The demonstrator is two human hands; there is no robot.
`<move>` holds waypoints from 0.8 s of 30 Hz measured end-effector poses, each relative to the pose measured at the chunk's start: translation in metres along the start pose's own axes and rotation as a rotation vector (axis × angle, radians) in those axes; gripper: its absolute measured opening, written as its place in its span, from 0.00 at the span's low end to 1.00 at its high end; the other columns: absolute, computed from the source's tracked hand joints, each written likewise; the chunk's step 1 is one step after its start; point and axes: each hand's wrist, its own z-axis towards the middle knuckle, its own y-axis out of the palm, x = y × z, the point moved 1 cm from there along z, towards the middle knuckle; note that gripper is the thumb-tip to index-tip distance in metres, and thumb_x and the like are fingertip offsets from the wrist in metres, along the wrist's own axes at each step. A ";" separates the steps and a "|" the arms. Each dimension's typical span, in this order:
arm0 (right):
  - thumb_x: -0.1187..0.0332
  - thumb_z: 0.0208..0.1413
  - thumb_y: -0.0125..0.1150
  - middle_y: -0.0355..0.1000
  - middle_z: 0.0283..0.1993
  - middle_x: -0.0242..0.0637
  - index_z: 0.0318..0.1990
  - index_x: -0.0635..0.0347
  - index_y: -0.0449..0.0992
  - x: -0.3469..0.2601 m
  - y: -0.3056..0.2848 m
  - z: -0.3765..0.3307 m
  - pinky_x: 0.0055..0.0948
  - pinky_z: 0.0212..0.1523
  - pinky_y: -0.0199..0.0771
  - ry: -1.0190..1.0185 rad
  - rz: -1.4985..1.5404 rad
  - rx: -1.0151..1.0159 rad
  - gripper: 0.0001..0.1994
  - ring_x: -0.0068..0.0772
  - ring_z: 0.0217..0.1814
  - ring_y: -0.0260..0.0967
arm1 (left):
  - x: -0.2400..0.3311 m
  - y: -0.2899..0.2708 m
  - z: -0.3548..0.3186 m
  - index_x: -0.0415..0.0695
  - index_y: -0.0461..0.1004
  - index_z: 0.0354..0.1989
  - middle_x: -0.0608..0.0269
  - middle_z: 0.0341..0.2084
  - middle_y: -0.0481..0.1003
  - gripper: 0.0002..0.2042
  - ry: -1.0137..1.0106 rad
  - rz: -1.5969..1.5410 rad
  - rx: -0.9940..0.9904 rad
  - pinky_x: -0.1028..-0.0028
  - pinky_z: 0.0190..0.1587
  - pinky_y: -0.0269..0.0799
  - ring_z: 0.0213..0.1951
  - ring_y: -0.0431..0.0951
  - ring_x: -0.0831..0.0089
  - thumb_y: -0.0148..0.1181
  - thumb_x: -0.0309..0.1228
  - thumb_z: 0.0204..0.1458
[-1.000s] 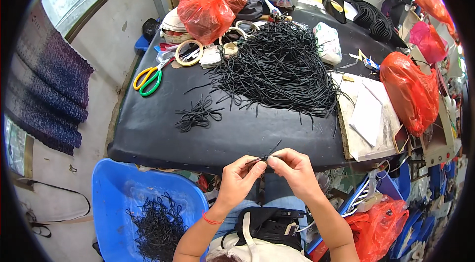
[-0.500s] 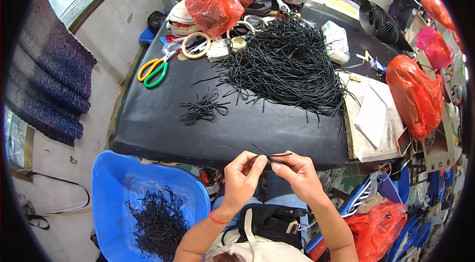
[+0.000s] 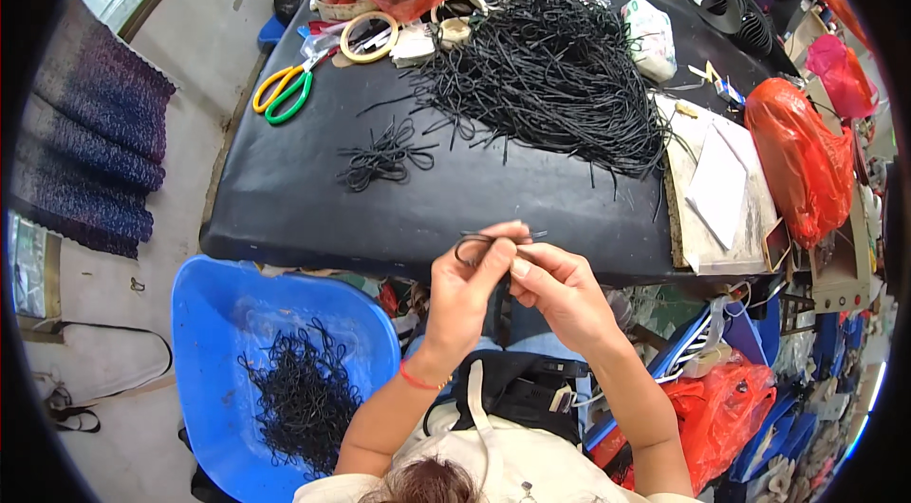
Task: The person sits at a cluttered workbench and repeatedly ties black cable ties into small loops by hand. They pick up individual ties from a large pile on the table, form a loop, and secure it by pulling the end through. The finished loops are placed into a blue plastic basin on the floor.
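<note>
Left grip (image 3: 463, 299), right grip (image 3: 569, 302): both pinching 1 black cord (image 3: 457, 250) | loop juts left of them, end ahead

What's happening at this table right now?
A person's left hand and right hand hold a looped black cord by the near edge of the black-covered table. A large heap of black cords lies on the table, with a small pile of looped cords nearer. At lower left, a blue plastic tub holds more black looped cords.
</note>
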 end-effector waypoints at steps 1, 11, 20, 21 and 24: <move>0.69 0.57 0.55 0.69 0.29 0.26 0.41 0.66 0.74 -0.003 0.002 -0.007 0.16 0.33 0.62 -0.053 -0.121 0.043 0.09 0.14 0.32 0.62 | 0.005 0.001 0.001 0.35 0.71 0.47 0.60 0.38 0.75 0.13 -0.048 -0.085 0.019 0.78 0.44 0.70 0.38 0.74 0.78 0.54 0.27 0.55; 0.67 0.58 0.54 0.70 0.30 0.31 0.40 0.67 0.72 -0.019 0.002 0.008 0.18 0.26 0.67 -0.201 -0.211 -0.092 0.10 0.17 0.27 0.65 | 0.017 -0.002 -0.005 0.35 0.74 0.38 0.65 0.28 0.74 0.11 -0.135 0.215 -0.252 0.80 0.36 0.67 0.30 0.69 0.82 0.50 0.31 0.59; 0.62 0.61 0.47 0.72 0.28 0.32 0.29 0.59 0.69 -0.006 0.000 0.009 0.16 0.20 0.63 0.016 -0.004 0.046 0.13 0.15 0.20 0.63 | 0.015 -0.005 -0.012 0.36 0.75 0.39 0.66 0.30 0.75 0.10 -0.263 0.084 -0.216 0.78 0.38 0.70 0.32 0.72 0.81 0.50 0.30 0.58; 0.62 0.61 0.47 0.71 0.27 0.32 0.29 0.59 0.68 -0.006 0.000 0.009 0.16 0.19 0.64 0.029 -0.021 0.052 0.13 0.14 0.20 0.63 | 0.014 -0.005 -0.013 0.36 0.75 0.39 0.66 0.30 0.75 0.10 -0.264 0.080 -0.219 0.78 0.38 0.71 0.32 0.72 0.81 0.50 0.30 0.58; 0.61 0.61 0.48 0.69 0.25 0.29 0.29 0.59 0.69 -0.007 -0.003 0.009 0.15 0.20 0.64 0.064 -0.037 0.064 0.13 0.13 0.20 0.61 | 0.012 -0.004 -0.014 0.36 0.75 0.39 0.67 0.30 0.75 0.10 -0.272 0.075 -0.226 0.78 0.39 0.71 0.32 0.73 0.82 0.51 0.30 0.58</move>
